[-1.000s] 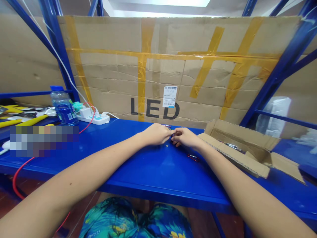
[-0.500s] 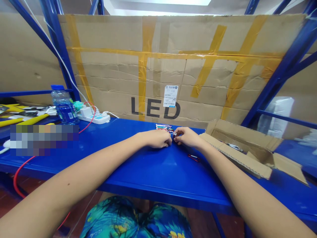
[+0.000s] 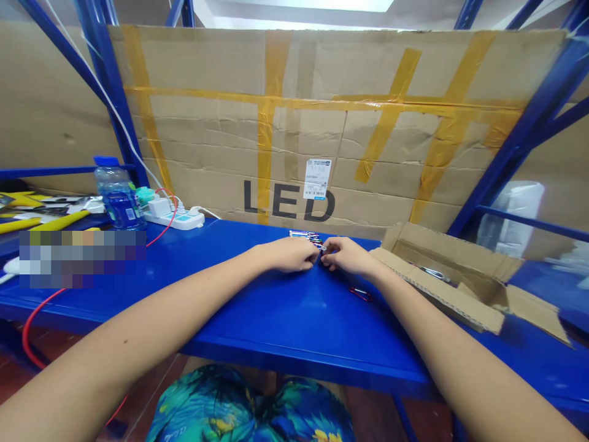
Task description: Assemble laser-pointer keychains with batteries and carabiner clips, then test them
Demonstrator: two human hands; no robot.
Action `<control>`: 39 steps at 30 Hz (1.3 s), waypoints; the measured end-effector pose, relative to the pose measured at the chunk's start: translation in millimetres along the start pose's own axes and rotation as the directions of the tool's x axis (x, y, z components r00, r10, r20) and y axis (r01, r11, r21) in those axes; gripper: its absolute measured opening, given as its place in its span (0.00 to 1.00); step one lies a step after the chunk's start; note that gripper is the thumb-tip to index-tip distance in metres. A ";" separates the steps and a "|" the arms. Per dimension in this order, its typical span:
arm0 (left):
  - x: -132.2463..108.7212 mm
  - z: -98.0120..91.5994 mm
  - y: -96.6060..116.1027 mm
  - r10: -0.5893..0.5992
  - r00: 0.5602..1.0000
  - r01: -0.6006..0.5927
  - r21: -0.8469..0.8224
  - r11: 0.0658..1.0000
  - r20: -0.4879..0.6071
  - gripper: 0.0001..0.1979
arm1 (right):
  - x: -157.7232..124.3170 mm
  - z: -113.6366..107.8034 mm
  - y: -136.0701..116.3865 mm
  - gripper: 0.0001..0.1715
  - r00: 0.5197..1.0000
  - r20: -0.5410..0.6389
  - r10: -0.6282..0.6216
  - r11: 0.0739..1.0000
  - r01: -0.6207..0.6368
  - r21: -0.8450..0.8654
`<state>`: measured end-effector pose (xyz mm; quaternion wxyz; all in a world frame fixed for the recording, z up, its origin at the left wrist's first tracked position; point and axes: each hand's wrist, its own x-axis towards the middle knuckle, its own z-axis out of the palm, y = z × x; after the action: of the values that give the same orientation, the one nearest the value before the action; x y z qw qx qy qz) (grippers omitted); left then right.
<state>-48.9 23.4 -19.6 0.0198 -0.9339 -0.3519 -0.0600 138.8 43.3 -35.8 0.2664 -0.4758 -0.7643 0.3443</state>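
Note:
My left hand (image 3: 294, 254) is closed, its curled fingers near the table top, and what they hold, if anything, is hidden. Opposite it, my right hand (image 3: 346, 254) pinches a small shiny metal piece (image 3: 324, 248), too small to name, between thumb and fingers. The fingertips of both hands almost meet. Just behind the left hand lies a bunch of coloured metal carabiners (image 3: 304, 234), partly covered by it. A single red carabiner (image 3: 360, 294) lies on the blue table (image 3: 285, 313), in front of the right hand.
An open cardboard box (image 3: 442, 301) holding some metal items stands at the right. On the left are a blue-capped bottle (image 3: 120, 196), a white power strip (image 3: 177, 218), a red cable (image 3: 34, 331) and yellow-handled tools (image 3: 64, 221). A large cardboard panel (image 3: 221, 147) rises behind.
Both hands have shifted very slightly, and the small metal piece in the right hand has moved a little to the left. The red carabiner has stayed put.

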 end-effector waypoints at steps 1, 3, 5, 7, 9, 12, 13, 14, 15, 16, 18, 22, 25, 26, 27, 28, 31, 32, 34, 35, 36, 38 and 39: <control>0.9 0.9 -2.5 -0.001 0.996 0.004 0.029 1.000 -0.088 0.07 | -0.7 0.1 -1.2 0.08 1.000 0.002 -0.001 1.000 0.001 -0.004; 3.2 3.6 -8.2 -0.013 0.971 0.022 0.035 0.999 -0.240 0.09 | -1.7 0.4 -2.8 0.08 1.000 0.007 0.002 1.000 -0.002 -0.012; 5.7 7.1 -12.6 -0.004 0.943 0.005 0.004 1.000 -0.333 0.10 | -2.1 1.0 -3.2 0.07 1.000 0.015 0.004 1.000 -0.004 0.006; 7.6 10.6 -13.8 0.029 0.928 -0.037 -0.016 0.999 -0.372 0.10 | -2.1 1.7 -2.6 0.06 0.999 0.035 -0.011 0.999 0.009 0.048; 8.6 13.1 -11.7 0.052 0.925 -0.062 -0.015 0.998 -0.376 0.11 | -2.1 2.0 -1.8 0.06 0.998 0.059 -0.034 0.996 0.029 0.086; 7.7 13.8 -5.8 0.061 0.931 -0.059 0.017 0.998 -0.361 0.11 | -2.5 2.0 -1.3 0.06 0.995 0.089 -0.043 0.993 0.032 0.115; 7.0 13.3 -4.1 0.062 0.933 -0.057 0.025 0.998 -0.354 0.11 | -2.6 2.0 -1.3 0.06 0.995 0.091 -0.035 0.992 0.024 0.125; 6.1 12.7 -2.7 0.061 0.936 -0.055 0.027 0.998 -0.347 0.11 | -2.7 2.0 -1.4 0.06 0.996 0.088 -0.027 0.991 0.015 0.136; 5.3 12.1 -1.9 0.055 0.938 -0.052 0.019 0.998 -0.342 0.11 | -2.6 2.1 -1.5 0.06 0.996 0.081 -0.020 0.989 0.008 0.146; 4.7 11.6 -1.5 0.043 0.940 -0.045 0.002 0.999 -0.339 0.11 | -2.5 2.3 -1.6 0.06 0.997 0.074 -0.014 0.988 0.003 0.153; 3.9 11.3 -2.1 -0.006 0.940 -0.011 -0.050 0.999 -0.340 0.10 | -2.1 3.0 -1.3 0.06 0.998 0.060 -0.009 0.987 -0.001 0.159; 5.1 13.5 -5.5 -0.139 0.935 0.088 -0.166 0.982 -0.327 0.11 | -0.4 5.6 1.2 0.04 0.998 0.051 -0.028 0.990 0.021 0.141; 7.1 14.0 -8.2 -0.178 0.940 0.101 -0.260 0.960 -0.291 0.07 | 1.8 8.6 4.8 0.02 0.997 0.064 -0.052 0.987 0.042 0.155; 7.8 13.3 -9.5 -0.197 0.936 0.105 -0.303 0.947 -0.293 0.07 | 2.8 9.9 6.0 0.03 0.996 0.063 -0.055 0.985 0.044 0.164; 8.4 12.2 -11.3 -0.226 0.925 0.110 -0.352 0.930 -0.307 0.06 | 3.9 11.3 6.9 0.03 0.997 0.060 -0.056 0.984 0.045 0.172; 9.1 10.7 -13.8 -0.263 0.906 0.117 -0.401 0.909 -0.332 0.06 | 5.1 13.0 7.5 0.04 0.997 0.051 -0.051 0.984 0.042 0.172; 11.0 5.5 -25.2 -0.384 0.810 0.090 -0.553 0.828 -0.443 0.05 | 8.9 20.1 5.5 0.12 1.000 -0.021 -0.012 0.998 0.013 0.064; 11.6 4.1 -29.8 -0.418 0.775 0.057 -0.605 0.794 -0.475 0.06 | 10.2 23.5 3.4 0.14 0.998 -0.052 -0.021 1.000 0.021 -0.014; 12.8 2.3 -38.1 -0.496 0.708 0.009 -0.696 0.718 -0.502 0.08 | 12.6 31.6 -2.5 0.17 0.989 -0.079 -0.121 0.975 0.103 -0.196; 13.3 2.0 -41.2 -0.528 0.688 -0.008 -0.733 0.680 -0.498 0.09 | 13.7 36.0 -5.8 0.19 0.978 -0.059 -0.198 0.946 0.175 -0.274; 13.7 1.9 -43.2 -0.553 0.679 -0.018 -0.764 0.645 -0.483 0.10 | 14.7 40.5 -9.0 0.20 0.963 -0.019 -0.267 0.912 0.246 -0.329; 14.0 2.5 -44.2 -0.572 0.695 -0.025 -0.810 0.586 -0.435 0.11 | 16.3 47.9 -14.1 0.20 0.933 0.079 -0.352 0.847 0.353 -0.397; 13.9 2.9 -43.4 -0.570 0.713 -0.022 -0.825 0.564 -0.409 0.11 | 16.9 50.5 -15.8 0.19 0.921 0.119 -0.371 0.820 0.385 -0.424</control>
<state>-66.9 65.4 -21.0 -0.2811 -0.6916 -0.4112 -0.5230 86.3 40.0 -53.5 0.2030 -0.3569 -0.9051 0.1108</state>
